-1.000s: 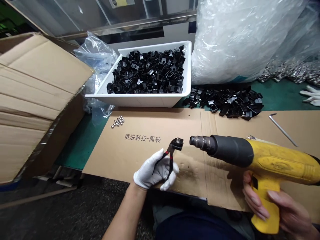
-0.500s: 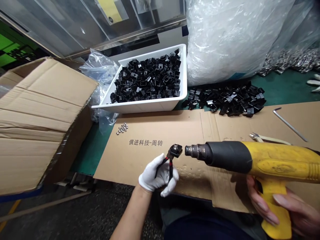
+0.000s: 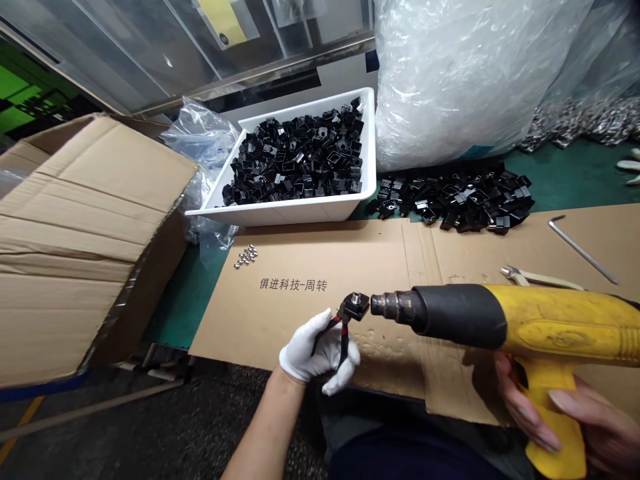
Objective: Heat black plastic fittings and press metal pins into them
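My left hand (image 3: 320, 352), in a white glove, is closed round the handles of black-and-red pliers (image 3: 344, 339). Their jaws grip a small black square part (image 3: 358, 307) with a silver metal fitting (image 3: 356, 298) standing on its top. Bare and closed, my right hand (image 3: 525, 407) holds the grip of a yellow heat gun (image 3: 565, 323). The gun's stepped metal nozzle (image 3: 393, 307) points left, with its tip right beside the black part; whether they touch I cannot tell.
A white tray (image 3: 280, 215) full of black parts stands behind the cardboard sheet (image 3: 230, 320). More black parts (image 3: 465, 197) are heaped to its right. Small silver fittings (image 3: 246, 256), cutters (image 3: 530, 277) and a hex key (image 3: 583, 250) lie on the cardboard. An open carton (image 3: 90, 247) is at left.
The pliers and black part have shifted slightly right, closer to the nozzle tip. The heat gun has barely moved.
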Available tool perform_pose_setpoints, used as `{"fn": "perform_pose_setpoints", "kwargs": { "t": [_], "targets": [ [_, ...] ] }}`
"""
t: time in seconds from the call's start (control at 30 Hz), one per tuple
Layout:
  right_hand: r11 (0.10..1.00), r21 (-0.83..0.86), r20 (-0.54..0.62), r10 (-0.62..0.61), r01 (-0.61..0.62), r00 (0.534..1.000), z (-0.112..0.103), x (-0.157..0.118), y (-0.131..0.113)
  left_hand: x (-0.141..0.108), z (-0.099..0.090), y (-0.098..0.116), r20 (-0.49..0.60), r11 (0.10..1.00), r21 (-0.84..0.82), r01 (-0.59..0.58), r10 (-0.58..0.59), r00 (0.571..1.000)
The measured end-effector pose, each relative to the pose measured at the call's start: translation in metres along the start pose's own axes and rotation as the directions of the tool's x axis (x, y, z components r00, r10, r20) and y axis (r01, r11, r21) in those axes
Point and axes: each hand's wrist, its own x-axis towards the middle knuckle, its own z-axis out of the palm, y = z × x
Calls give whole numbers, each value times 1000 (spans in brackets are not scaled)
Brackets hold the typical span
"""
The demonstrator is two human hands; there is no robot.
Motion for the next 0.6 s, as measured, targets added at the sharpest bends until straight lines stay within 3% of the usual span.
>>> {"fn": "perform_pose_setpoints", "kwargs": {
  "t": [0.6],
  "targets": [
    [999,-33,-49,-9,8,999,-1,-1,0,1,3,1,26,1000,-6,4,-4,1000]
  ]
}}
